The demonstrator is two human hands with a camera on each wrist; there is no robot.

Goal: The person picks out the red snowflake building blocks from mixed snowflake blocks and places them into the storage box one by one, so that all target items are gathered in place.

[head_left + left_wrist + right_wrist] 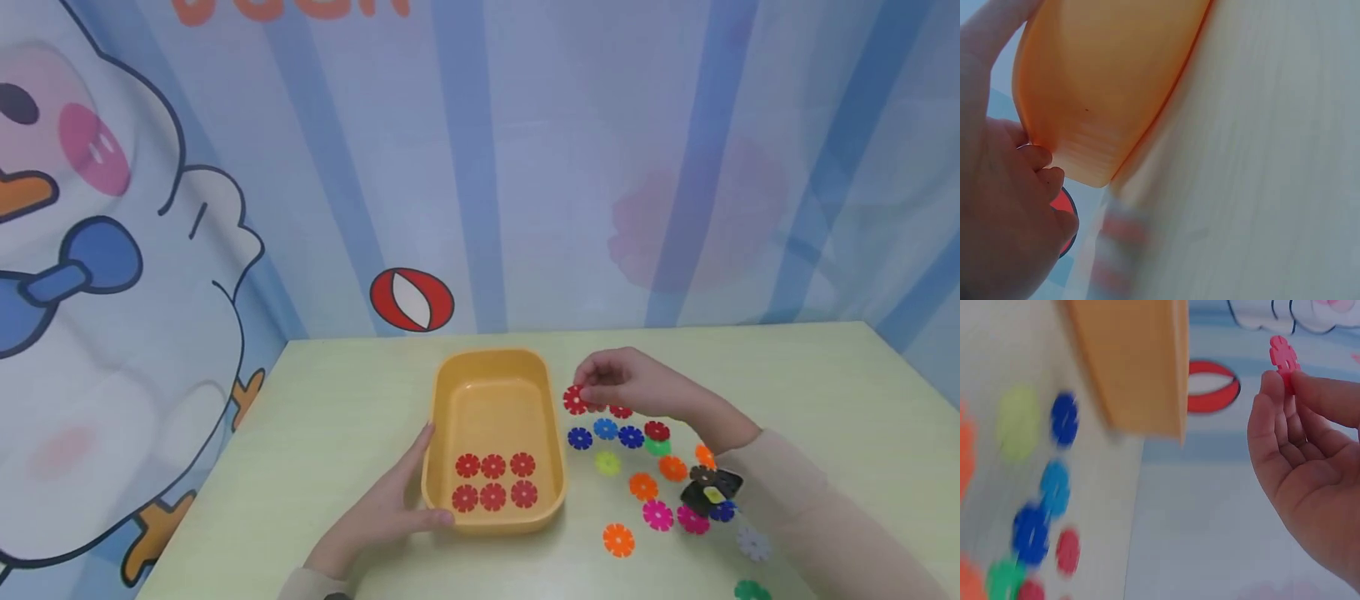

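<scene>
From the head view, the left hand (390,504) is bracing the yellow tray (442,417) at its 7 o'clock corner, fingers lying fairly straight along the left wall and thumb pressing the near rim, so that grip is resting against it rather than clamping. Six red discs (493,481) are sitting in two rows of three at the tray's near end. At 3 o'clock of the tray, the right hand (630,385) is pinching a red snowflake disc (574,400) between thumb and fingertips, just beside the tray's right wall and low over the pale green tabletop (810,392). More loose discs (632,437) in blue, red, green, orange and pink are lying scattered toward 5 o'clock of that hand. Over to the left wrist view: the left hand (1004,212) is showing at 8 o'clock, its fingers touching the tray (1104,81) at a lower corner. The picture is blurring below that. Now the right wrist view: the right hand (1310,475) is gripping the red disc (1284,355) at its fingertips, at 1 o'clock, well apart from the tray (1141,362) edge at 11 o'clock, with blurred coloured discs (1054,487) lying along the left side.
</scene>
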